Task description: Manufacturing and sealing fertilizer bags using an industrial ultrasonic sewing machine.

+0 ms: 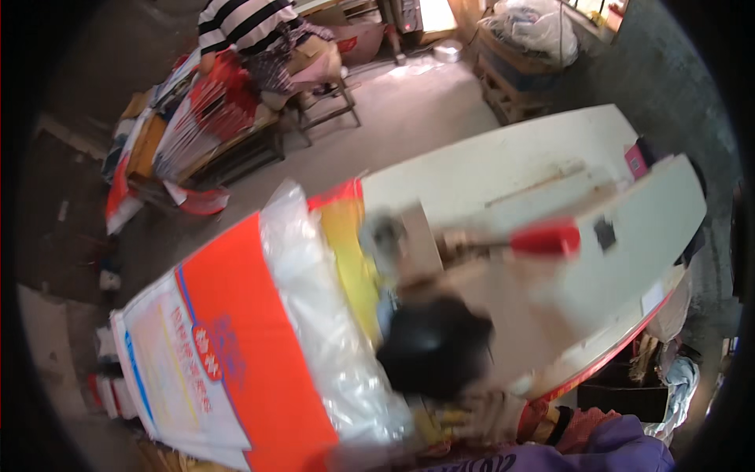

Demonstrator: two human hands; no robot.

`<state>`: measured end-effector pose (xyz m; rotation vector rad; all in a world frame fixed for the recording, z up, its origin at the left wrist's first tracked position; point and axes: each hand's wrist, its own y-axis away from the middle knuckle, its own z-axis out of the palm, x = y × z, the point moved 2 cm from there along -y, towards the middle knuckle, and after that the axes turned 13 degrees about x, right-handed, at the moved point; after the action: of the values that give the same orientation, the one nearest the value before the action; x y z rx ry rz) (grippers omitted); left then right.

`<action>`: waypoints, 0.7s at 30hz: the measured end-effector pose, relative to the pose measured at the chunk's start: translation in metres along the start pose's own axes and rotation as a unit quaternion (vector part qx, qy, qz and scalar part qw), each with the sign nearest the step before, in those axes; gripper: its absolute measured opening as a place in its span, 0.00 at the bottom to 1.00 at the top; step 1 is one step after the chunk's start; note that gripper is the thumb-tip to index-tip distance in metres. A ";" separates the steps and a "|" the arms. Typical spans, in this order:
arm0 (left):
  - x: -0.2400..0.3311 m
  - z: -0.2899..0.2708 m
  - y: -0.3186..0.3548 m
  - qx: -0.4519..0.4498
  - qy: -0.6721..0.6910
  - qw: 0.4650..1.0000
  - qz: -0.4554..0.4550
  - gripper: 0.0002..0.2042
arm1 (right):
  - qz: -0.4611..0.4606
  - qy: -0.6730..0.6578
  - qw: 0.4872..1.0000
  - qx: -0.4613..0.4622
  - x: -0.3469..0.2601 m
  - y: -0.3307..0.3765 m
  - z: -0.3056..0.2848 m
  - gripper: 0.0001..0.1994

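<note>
Everything close to me is smeared by motion. My right hand (458,245) looks closed around a tool with a red handle (544,239), held over the white table (503,169). In front of me lies a stack of woven sacks (236,346) printed orange and white, with a clear plastic liner (330,330) and a yellow sack (350,252) beside it. A dark rounded blurred object (432,346) sits at the stack's right edge. My left hand (487,413), coming from a purple sleeve (605,448), lies at the stack's near edge below that dark object. Its grip is too blurred to read.
A person in a striped top (244,23) sits on a wooden stool (326,102) at the back beside piles of red and white sacks (197,118). Wooden pallets with a white bundle (535,39) stand far right. A pink box (635,161) lies on the table's far end.
</note>
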<state>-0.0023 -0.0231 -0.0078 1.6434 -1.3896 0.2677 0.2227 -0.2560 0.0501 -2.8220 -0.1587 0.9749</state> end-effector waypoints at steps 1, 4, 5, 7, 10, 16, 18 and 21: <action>0.009 0.019 0.021 -0.005 0.007 1.000 -0.013 0.17 | 0.024 0.015 0.999 0.015 -0.005 0.004 0.005 0.18; 0.084 0.028 0.060 0.002 0.044 0.988 -0.148 0.13 | 0.049 0.075 0.995 0.050 -0.021 -0.001 -0.008 0.15; 0.101 0.026 0.061 0.063 0.073 0.985 -0.144 0.14 | 0.044 0.065 0.992 0.096 -0.022 -0.002 -0.008 0.14; 0.136 0.008 0.044 0.120 0.062 0.990 -0.042 0.16 | 0.038 0.056 0.987 0.145 -0.017 0.000 -0.003 0.12; 0.180 -0.011 0.035 0.389 -0.062 0.911 0.119 0.12 | 0.029 0.141 0.957 0.251 -0.013 0.003 0.006 0.11; 0.161 -0.042 0.009 0.516 -0.409 0.751 0.042 0.29 | 0.157 0.050 0.929 0.332 -0.032 0.012 0.004 0.11; 0.144 -0.056 -0.007 0.501 -0.439 0.746 0.015 0.27 | 0.227 0.040 0.891 0.391 -0.038 0.017 0.007 0.08; 0.144 -0.076 -0.032 0.485 -0.430 0.756 -0.087 0.21 | 0.221 -0.013 0.842 0.492 -0.047 0.015 0.025 0.06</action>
<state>0.1032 -0.0631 0.1145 3.0135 -1.8841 0.1024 0.1713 -0.2752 0.0568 -1.8826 0.7967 0.8106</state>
